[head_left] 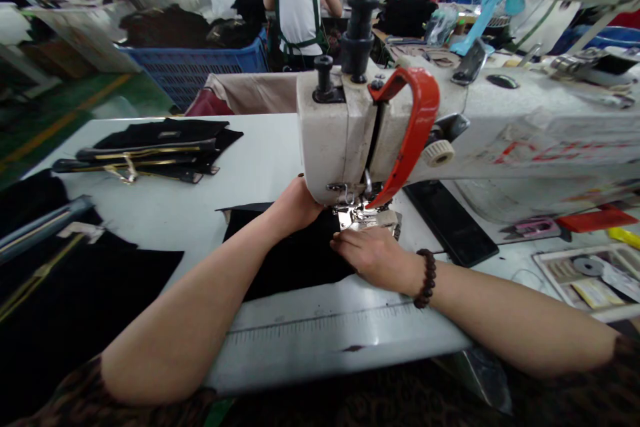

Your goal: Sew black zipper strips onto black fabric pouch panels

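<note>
- Forearms come in from the bottom edge, both bare; I see a dark bead bracelet (427, 278) on the right wrist.
- My right hand (373, 255) lies flat, palm down, fingers together, pressing the black fabric (295, 260) just in front of the presser foot (367, 217).
- My left hand (295, 203) rests on the far side of the same fabric, tucked against the base of the sewing machine (350, 133); its fingers are hidden behind the machine head, so I cannot tell whether they pinch or lie flat.
- The black fabric sits on the white counter (165, 213), under the needle area, between my 2 hands.
- A red curved guard (415, 127) hangs down the front of the machine head.
- To my left on the counter, black pieces with zippers (45, 260) are piled near me, and a second stack of black pieces (155, 150) lies farther back.
- To my right, a tray of small parts (590, 277) sits under the machine arm.
- Beyond the counter, a blue crate (200, 67) holds dark cloth, and a person in a white shirt (300, 0) stands with their back to me.
</note>
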Demonstrator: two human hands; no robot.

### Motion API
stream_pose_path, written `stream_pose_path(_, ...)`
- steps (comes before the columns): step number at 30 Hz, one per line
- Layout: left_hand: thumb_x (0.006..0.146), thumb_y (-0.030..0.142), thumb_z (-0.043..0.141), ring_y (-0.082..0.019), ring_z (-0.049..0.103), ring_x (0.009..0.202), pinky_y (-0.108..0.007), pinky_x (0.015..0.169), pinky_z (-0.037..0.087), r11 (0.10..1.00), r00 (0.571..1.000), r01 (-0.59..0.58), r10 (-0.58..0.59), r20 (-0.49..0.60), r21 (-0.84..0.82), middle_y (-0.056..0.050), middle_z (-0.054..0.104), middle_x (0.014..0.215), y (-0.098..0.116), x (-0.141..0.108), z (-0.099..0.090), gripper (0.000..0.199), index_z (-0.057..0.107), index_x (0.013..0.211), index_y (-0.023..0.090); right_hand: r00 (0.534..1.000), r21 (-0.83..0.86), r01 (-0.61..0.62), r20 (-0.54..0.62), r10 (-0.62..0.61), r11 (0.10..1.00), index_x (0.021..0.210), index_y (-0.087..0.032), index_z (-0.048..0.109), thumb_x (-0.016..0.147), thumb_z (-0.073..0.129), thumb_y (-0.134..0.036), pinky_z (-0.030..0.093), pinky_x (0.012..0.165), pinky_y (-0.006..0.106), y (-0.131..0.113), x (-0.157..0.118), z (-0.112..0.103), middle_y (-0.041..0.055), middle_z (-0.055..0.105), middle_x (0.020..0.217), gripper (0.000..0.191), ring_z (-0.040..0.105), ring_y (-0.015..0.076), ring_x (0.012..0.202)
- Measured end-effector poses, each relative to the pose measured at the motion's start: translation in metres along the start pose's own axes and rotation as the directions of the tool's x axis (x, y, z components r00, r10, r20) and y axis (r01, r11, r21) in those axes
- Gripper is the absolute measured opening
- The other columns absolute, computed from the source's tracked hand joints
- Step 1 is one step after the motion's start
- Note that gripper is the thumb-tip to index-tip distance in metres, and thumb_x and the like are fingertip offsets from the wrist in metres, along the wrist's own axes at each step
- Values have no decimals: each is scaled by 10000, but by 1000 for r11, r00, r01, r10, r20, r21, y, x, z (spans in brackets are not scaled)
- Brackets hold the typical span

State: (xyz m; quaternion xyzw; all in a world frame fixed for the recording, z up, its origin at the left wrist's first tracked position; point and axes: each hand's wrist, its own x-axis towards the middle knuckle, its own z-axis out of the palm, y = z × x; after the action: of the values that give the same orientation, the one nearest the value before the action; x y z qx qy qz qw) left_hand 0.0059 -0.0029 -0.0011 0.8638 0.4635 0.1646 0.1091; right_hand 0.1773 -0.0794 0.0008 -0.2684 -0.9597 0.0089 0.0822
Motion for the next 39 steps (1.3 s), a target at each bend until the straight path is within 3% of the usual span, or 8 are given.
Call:
stream_pose_path(12,706,40,445,-166,601,672,-233,614,475,1000,1000,-26,26,-15,-16,-61,667,734,-3,2,0,200,621,669,129,994,-47,-87,-73,83,995,893,-114,598,818,443,-60,409,541,242,1,4,8,74,629,861,180,576,143,675)
stream_pose_path(21,818,166,539,-130,588,712,-299,670,492,999,1000,-1,2,-30,35,-15,615,760,-21,11,15,106,580,738,111,977,23,-211,47,210,977,994,-91,589,796,439,-19,463,707,248,4,12,1,101,620,983,259,583,167,882)
stream_pose_path(25,779,62,484,-179,596,736,-308,681,489,998,999,17,-15,-33,65,-55,636,738,-21,13,14,155,612,704,107,963,44,-254,104,248,966,1012,-106,584,802,427,-20,465,712,240,2,14,0,101,611,1021,276,575,168,922)
stream_pose_path(29,791,51,422,-218,591,874,-346,783,477,996,999,1,3,-47,94,-96,641,915,-4,-8,-8,238,624,903,106,952,36,-300,70,297,953,1016,-134,591,839,419,-77,458,664,261,1,7,-5,106,614,1015,253,582,185,895)
stream_pose_path(31,793,147,510,-253,567,956,-388,847,457,992,999,-30,34,-33,122,-115,623,980,11,-30,-23,206,610,968,104,959,91,-282,61,278,955,1030,-148,585,846,458,-145,455,704,290,6,-1,-13,100,610,1021,223,577,190,891)
stream_pose_path(33,749,294,616,-283,543,1013,-417,887,449,973,990,-141,134,49,184,-146,596,1061,27,-52,-33,364,584,1049,90,975,195,-216,90,202,957,1034,-162,581,803,562,-230,439,778,313,13,-11,-25,83,596,1050,242,557,196,930)
stream_pose_path(36,664,357,708,-297,529,1049,-422,910,451,928,956,-291,269,121,235,-166,560,1155,46,-75,-35,550,555,1104,66,981,341,-127,185,66,931,987,-177,601,675,707,-240,400,851,297,27,-22,-44,59,571,1096,335,516,194,1008)
stream_pose_path(39,738,261,647,-261,568,1001,-381,873,489,900,934,-356,351,66,253,-147,603,1105,50,-82,-26,393,577,1064,54,970,366,-162,231,79,916,956,-180,615,664,701,-140,400,805,261,37,-26,-53,42,588,1026,307,534,162,942)
